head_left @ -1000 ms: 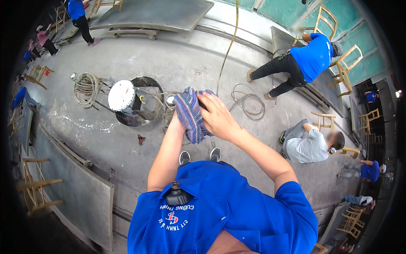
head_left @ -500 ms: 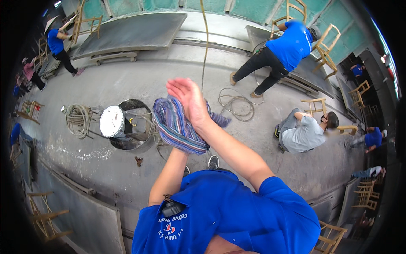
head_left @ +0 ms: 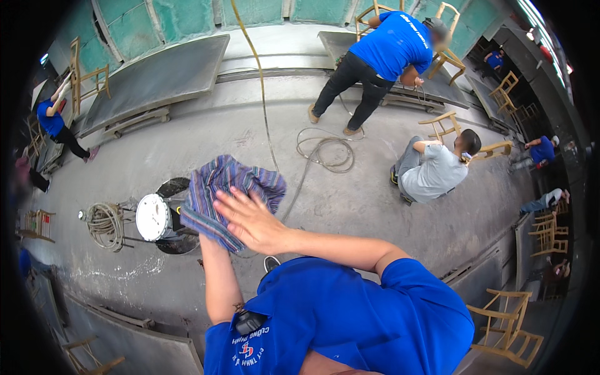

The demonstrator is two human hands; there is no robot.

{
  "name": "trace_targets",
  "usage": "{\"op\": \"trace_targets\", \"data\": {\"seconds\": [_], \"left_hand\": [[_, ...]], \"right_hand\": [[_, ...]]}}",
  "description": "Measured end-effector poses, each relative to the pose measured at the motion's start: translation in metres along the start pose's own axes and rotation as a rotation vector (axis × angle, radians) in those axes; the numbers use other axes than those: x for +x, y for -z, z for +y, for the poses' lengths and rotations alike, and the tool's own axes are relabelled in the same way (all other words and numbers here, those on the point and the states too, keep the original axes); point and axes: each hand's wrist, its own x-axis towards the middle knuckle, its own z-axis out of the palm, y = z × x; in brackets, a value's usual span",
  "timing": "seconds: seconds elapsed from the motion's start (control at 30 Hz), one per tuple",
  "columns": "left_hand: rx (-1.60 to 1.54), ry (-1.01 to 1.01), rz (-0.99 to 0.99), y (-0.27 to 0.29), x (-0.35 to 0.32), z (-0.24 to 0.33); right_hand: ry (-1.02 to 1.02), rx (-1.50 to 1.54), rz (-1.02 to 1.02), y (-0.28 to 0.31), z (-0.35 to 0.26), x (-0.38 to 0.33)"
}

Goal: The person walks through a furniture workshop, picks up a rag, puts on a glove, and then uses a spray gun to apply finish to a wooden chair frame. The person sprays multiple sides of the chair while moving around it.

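Note:
A striped cloth point(head_left: 209, 187) in purple, blue and grey is spread out in front of my chest. My right hand point(head_left: 250, 222) lies flat against its near side, with the fingers stretched out and slightly apart. From below, my left forearm point(head_left: 220, 281) reaches up to the cloth, which covers the left hand, so its fingers cannot be seen. The cloth's far corner fans out beyond my right fingertips.
A white-lidded bucket point(head_left: 153, 217) stands in a dark round tub beside a coiled hose point(head_left: 105, 226). Another hose point(head_left: 326, 155) loops on the floor. A person in grey point(head_left: 431, 172) crouches to the right; a person in blue point(head_left: 390, 50) bends over a low platform with chairs.
The bunched cloth has opened out and shifted left. My right hand has turned from upright to lying across it, palm on the cloth. The whole view has swung somewhat.

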Motion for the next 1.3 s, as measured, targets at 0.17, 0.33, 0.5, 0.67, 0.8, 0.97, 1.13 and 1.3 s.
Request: {"op": "trace_targets", "data": {"seconds": [0.17,0.33,0.5,0.67,0.8,0.97,1.13,1.3], "left_hand": [[0.101,-0.082,0.289,-0.015,0.001,-0.021],[0.347,-0.012,0.435,-0.036,-0.006,-0.048],[0.114,0.134,0.135,-0.038,0.008,-0.05],[-0.081,0.007,0.292,-0.044,0.029,-0.054],[-0.189,0.076,0.112,-0.063,0.034,-0.059],[-0.232,0.241,0.078,-0.1,0.018,-0.054],[-0.243,0.351,0.307,-0.102,-0.014,-0.058],[0.205,0.342,0.511,-0.064,-0.027,-0.041]], "right_hand": [[-0.159,-0.596,0.293,0.007,0.024,0.015],[-0.216,-0.718,-0.048,0.003,0.04,0.008],[-0.131,0.3,0.422,0.001,0.045,-0.015],[-0.555,1.105,0.471,0.001,0.041,-0.015],[-0.379,1.326,0.665,0.03,0.03,-0.001],[-0.68,1.321,0.63,0.058,0.038,0.002],[-0.702,1.35,0.691,0.092,0.082,0.0],[-0.335,1.407,0.434,0.14,0.058,-0.009]]}}
